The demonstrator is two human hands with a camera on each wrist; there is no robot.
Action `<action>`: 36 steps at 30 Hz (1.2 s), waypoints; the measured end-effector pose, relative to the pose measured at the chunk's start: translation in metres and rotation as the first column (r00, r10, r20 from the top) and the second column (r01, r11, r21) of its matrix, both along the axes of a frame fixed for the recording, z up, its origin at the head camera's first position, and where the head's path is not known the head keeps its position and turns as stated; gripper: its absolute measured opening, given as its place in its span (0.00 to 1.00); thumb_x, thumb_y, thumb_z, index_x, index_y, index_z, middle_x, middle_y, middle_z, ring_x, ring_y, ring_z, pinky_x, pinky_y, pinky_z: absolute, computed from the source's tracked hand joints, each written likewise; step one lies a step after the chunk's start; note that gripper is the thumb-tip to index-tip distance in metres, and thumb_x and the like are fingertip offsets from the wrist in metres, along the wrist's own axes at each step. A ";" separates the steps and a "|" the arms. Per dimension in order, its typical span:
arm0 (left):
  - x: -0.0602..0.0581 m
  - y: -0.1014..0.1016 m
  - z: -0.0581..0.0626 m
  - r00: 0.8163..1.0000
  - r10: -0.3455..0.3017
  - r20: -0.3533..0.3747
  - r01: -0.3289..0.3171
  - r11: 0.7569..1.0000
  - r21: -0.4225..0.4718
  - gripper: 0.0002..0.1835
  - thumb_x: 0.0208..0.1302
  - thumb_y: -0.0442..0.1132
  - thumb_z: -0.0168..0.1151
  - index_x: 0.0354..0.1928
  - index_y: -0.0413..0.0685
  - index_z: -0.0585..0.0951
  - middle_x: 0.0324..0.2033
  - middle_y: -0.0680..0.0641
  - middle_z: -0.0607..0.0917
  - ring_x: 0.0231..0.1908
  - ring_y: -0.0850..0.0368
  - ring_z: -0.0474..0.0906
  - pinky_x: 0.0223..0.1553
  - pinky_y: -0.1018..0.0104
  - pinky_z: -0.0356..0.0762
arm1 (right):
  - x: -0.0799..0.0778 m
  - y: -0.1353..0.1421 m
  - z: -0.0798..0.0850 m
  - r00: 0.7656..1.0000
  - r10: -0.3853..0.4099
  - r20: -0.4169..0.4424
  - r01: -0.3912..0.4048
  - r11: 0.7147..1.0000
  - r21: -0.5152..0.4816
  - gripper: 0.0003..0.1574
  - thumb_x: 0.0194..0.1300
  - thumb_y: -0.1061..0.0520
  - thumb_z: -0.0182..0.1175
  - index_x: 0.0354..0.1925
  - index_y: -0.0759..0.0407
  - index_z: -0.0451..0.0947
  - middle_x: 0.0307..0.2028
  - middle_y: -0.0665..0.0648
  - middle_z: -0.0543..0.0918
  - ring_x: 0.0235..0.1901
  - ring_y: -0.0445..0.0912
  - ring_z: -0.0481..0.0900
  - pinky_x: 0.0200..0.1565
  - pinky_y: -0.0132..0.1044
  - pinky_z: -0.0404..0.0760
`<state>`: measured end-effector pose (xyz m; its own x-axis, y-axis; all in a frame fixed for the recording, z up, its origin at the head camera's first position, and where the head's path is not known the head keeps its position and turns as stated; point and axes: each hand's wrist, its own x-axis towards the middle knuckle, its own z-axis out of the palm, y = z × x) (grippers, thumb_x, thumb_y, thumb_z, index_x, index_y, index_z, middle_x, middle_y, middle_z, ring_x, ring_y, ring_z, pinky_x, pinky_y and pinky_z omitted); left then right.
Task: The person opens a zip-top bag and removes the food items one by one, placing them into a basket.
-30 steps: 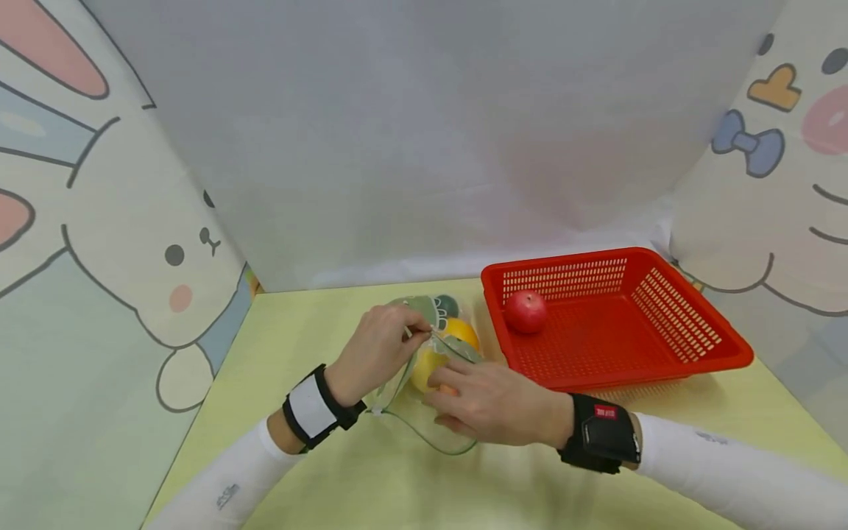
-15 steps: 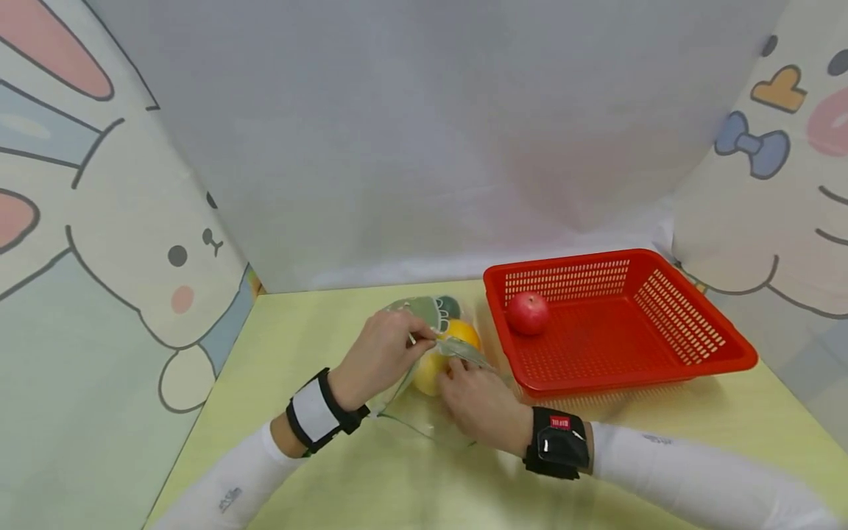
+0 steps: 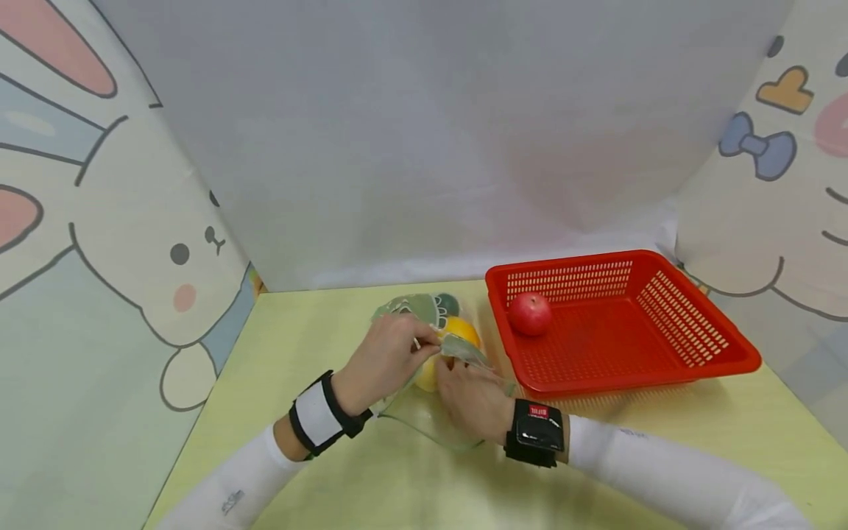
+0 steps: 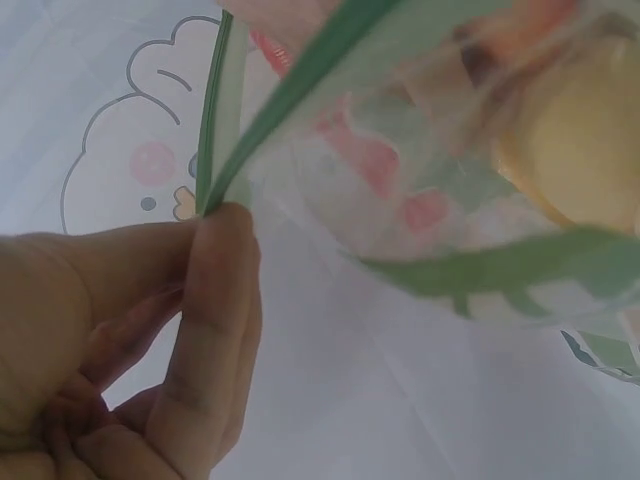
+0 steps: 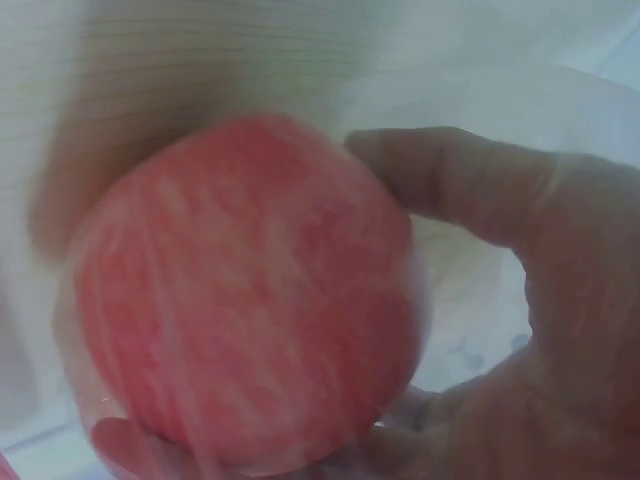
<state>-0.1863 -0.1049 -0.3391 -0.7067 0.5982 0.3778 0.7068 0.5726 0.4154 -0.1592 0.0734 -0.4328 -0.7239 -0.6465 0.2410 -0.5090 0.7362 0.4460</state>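
Note:
My left hand (image 3: 387, 361) pinches the rim of a clear zip-top bag (image 4: 465, 262) with green print and a green closure strip. The bag lies on the table with its mouth facing me. My right hand (image 3: 473, 401) reaches inside it, behind the clear film. In the right wrist view its thumb and fingers curl around a red, streaked apple (image 5: 250, 300), which the hand hides from the head camera. An orange fruit (image 3: 462, 331) and a yellow fruit (image 3: 427, 379) sit in the bag, close to both hands.
To the right of the bag stands a red plastic basket (image 3: 609, 335) with slotted walls. One round red fruit (image 3: 530, 314) lies in its left corner. A grey-white wall (image 3: 424, 147) rises behind the pale yellow table (image 3: 311, 324), with printed panels at both sides.
My right hand has moved left and deeper into the bag with the apple. The left hand keeps its pinch on the rim, shifting only slightly.

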 end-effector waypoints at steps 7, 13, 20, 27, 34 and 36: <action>-0.001 -0.001 0.004 0.998 0.058 -0.019 -0.059 0.998 -0.012 0.03 0.63 0.32 0.76 0.37 0.41 0.93 0.30 0.47 0.92 0.28 0.58 0.83 0.31 0.74 0.79 | -0.003 -0.001 0.006 0.991 0.009 0.137 0.006 0.994 -0.108 0.25 0.69 0.47 0.70 0.54 0.60 0.75 0.37 0.58 0.84 0.27 0.49 0.82 0.28 0.37 0.87; -0.002 -0.003 0.008 0.995 0.094 -0.025 -0.095 0.995 -0.030 0.04 0.64 0.33 0.75 0.39 0.42 0.93 0.33 0.46 0.92 0.29 0.58 0.82 0.31 0.73 0.77 | 0.017 -0.003 0.036 0.967 0.105 0.232 -0.039 0.962 -0.270 0.31 0.60 0.42 0.78 0.53 0.53 0.77 0.43 0.56 0.82 0.39 0.49 0.82 0.41 0.42 0.89; -0.004 -0.007 0.007 0.995 0.093 -0.033 -0.093 0.996 -0.004 0.03 0.63 0.31 0.75 0.38 0.41 0.93 0.32 0.47 0.92 0.29 0.58 0.83 0.30 0.74 0.79 | 0.036 0.014 0.093 0.874 0.154 0.461 0.038 0.924 -0.381 0.39 0.59 0.44 0.79 0.64 0.49 0.76 0.58 0.58 0.80 0.54 0.51 0.81 0.47 0.47 0.91; -0.006 -0.008 0.006 0.997 0.076 -0.029 -0.076 0.997 0.005 0.02 0.63 0.31 0.75 0.37 0.41 0.93 0.31 0.46 0.92 0.28 0.59 0.82 0.29 0.75 0.78 | 0.028 0.055 0.136 0.901 0.177 0.396 0.054 0.860 -0.507 0.34 0.54 0.47 0.82 0.57 0.50 0.80 0.50 0.55 0.83 0.41 0.44 0.81 0.39 0.36 0.87; -0.005 -0.008 0.008 0.997 0.075 -0.027 -0.075 0.997 0.007 0.02 0.63 0.30 0.75 0.37 0.41 0.92 0.32 0.46 0.92 0.28 0.58 0.83 0.29 0.75 0.79 | -0.014 0.100 0.150 0.901 0.003 0.434 0.223 0.854 -0.469 0.37 0.54 0.50 0.81 0.58 0.59 0.78 0.47 0.61 0.80 0.37 0.48 0.82 0.39 0.43 0.90; -0.005 -0.008 0.007 0.997 0.075 -0.023 -0.075 0.997 0.001 0.02 0.63 0.30 0.74 0.37 0.41 0.92 0.32 0.46 0.92 0.28 0.58 0.84 0.30 0.75 0.79 | -0.030 0.113 0.146 0.878 -0.033 0.478 0.280 0.845 -0.456 0.38 0.55 0.50 0.81 0.59 0.61 0.78 0.48 0.63 0.79 0.38 0.50 0.82 0.41 0.44 0.90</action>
